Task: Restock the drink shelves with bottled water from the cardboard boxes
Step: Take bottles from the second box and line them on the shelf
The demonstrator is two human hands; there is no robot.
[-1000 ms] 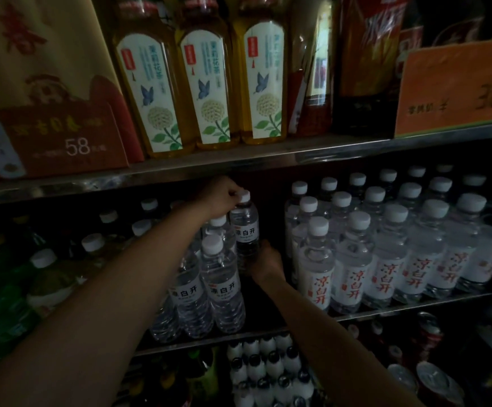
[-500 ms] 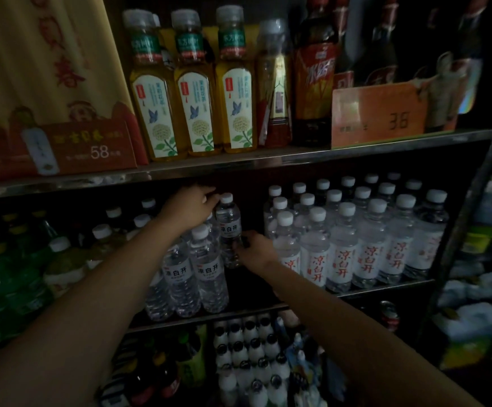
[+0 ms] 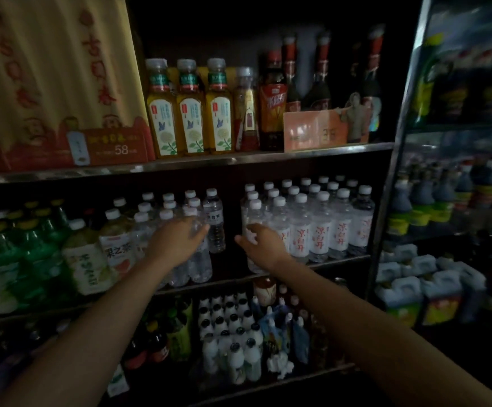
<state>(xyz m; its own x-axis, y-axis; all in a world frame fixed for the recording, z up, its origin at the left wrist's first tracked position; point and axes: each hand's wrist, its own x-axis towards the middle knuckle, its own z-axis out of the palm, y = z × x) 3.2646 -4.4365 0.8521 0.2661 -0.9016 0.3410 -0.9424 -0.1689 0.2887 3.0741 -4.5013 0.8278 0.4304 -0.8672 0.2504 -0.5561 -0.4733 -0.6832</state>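
Where both hands (image 3: 177,242) reach, water bottles (image 3: 216,221) upright.

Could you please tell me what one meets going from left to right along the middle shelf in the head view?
Green bottles → pale tea bottles → small water bottles → left hand → lone black-lettered water bottle → a dark gap → right hand → red-lettered water bottles.

Three yellow tea bottles (image 3: 190,113), two hands (image 3: 177,245), two price signs (image 3: 312,132).
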